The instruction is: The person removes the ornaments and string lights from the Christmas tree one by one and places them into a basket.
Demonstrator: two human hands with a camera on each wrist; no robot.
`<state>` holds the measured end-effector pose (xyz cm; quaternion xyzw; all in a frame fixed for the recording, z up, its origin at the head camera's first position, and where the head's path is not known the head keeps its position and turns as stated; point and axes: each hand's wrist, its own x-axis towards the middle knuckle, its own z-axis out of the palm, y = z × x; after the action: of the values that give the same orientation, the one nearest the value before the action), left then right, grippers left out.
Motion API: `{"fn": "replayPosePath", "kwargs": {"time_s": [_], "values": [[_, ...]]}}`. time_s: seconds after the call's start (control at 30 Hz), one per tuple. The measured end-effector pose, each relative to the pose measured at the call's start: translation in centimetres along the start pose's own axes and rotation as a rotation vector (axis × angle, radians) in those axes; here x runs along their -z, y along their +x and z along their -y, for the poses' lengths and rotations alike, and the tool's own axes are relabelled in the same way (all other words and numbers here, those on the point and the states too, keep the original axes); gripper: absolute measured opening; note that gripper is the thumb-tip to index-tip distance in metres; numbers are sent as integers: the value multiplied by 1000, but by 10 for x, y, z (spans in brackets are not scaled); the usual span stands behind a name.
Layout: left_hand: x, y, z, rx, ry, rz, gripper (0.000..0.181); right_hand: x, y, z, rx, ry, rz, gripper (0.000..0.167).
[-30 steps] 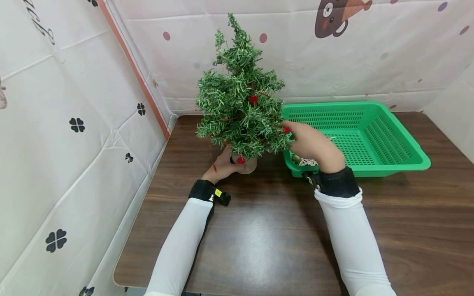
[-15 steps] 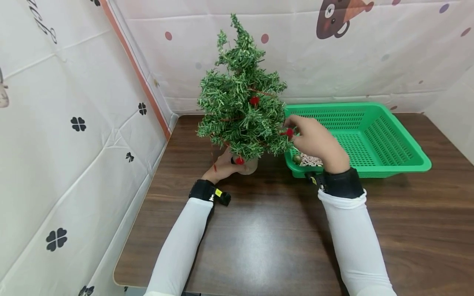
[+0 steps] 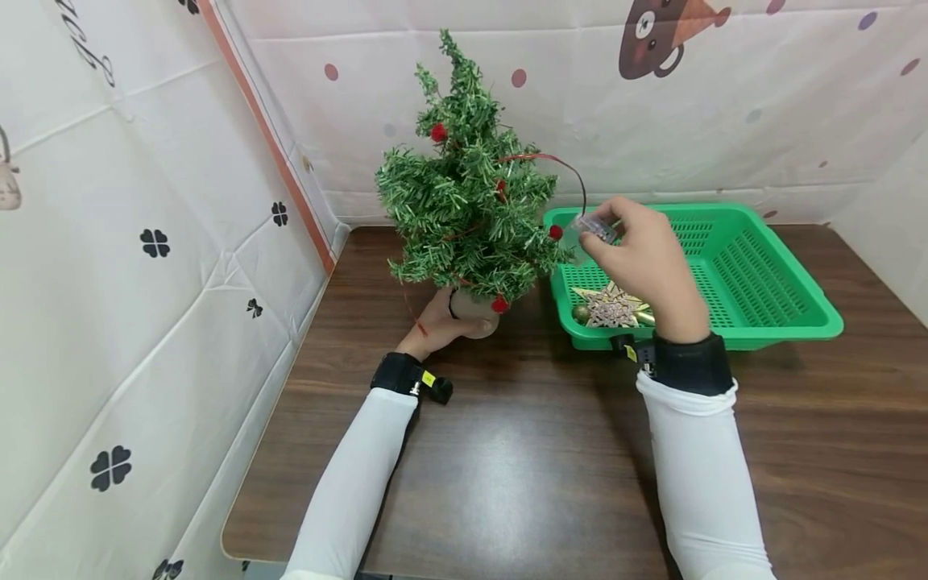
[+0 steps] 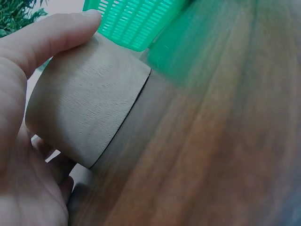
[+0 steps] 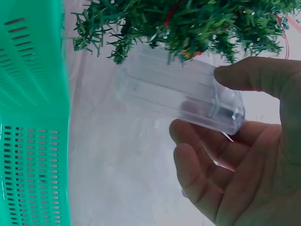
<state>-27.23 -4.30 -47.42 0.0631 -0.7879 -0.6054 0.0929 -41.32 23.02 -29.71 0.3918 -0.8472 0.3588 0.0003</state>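
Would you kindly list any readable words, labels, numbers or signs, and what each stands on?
Nothing is reliably legible.
Black script lettering on the left wall sheet: slanted, cut off, unreadable.
Yellow tag on the left wrist strap: any print too small.
Yellow tag on the right wrist strap: any print too small.

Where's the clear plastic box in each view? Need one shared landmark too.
Head: clear plastic box right of and above center, in the right hand, beside the tree.
Left wrist: not in the picture.
Right wrist: slightly above and right of center, under the branches.
Shared landmark: green basket, right in head, top in left wrist, left in right wrist.
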Motion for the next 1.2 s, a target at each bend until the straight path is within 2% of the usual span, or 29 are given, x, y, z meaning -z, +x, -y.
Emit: {"fn": "replayPosePath", "kwargs": {"time_s": [0.1,0.23,0.37,0.53,0.7,0.8,0.93,1.0,1.1,1.2], "values": [[2,2,2,-21,-9,4,88,0,-6,6,-38,6,-78,31],[4,4,3,-67,-40,12,104,-1,-13,12,-86,52,-195,30],[5,7,5,-71,-80,43,110,-3,-18,17,-116,108,-304,29],[9,8,5,-69,-79,106,99,-7,-23,22,-126,181,-403,26],[12,11,5,-90,-67,155,92,-11,-29,29,-85,323,-514,13],[12,11,5,-97,-73,160,90,-10,-29,30,-29,504,-518,13],[11,10,4,-100,-67,162,89,-9,-30,34,50,838,-446,25],[11,10,4,-99,-68,163,90,-9,-30,36,85,976,-418,24],[12,10,5,-95,-66,162,92,-9,-30,39,121,1038,-400,17],[12,10,5,-92,-60,161,92,-10,-29,41,135,1010,-398,25]]}}
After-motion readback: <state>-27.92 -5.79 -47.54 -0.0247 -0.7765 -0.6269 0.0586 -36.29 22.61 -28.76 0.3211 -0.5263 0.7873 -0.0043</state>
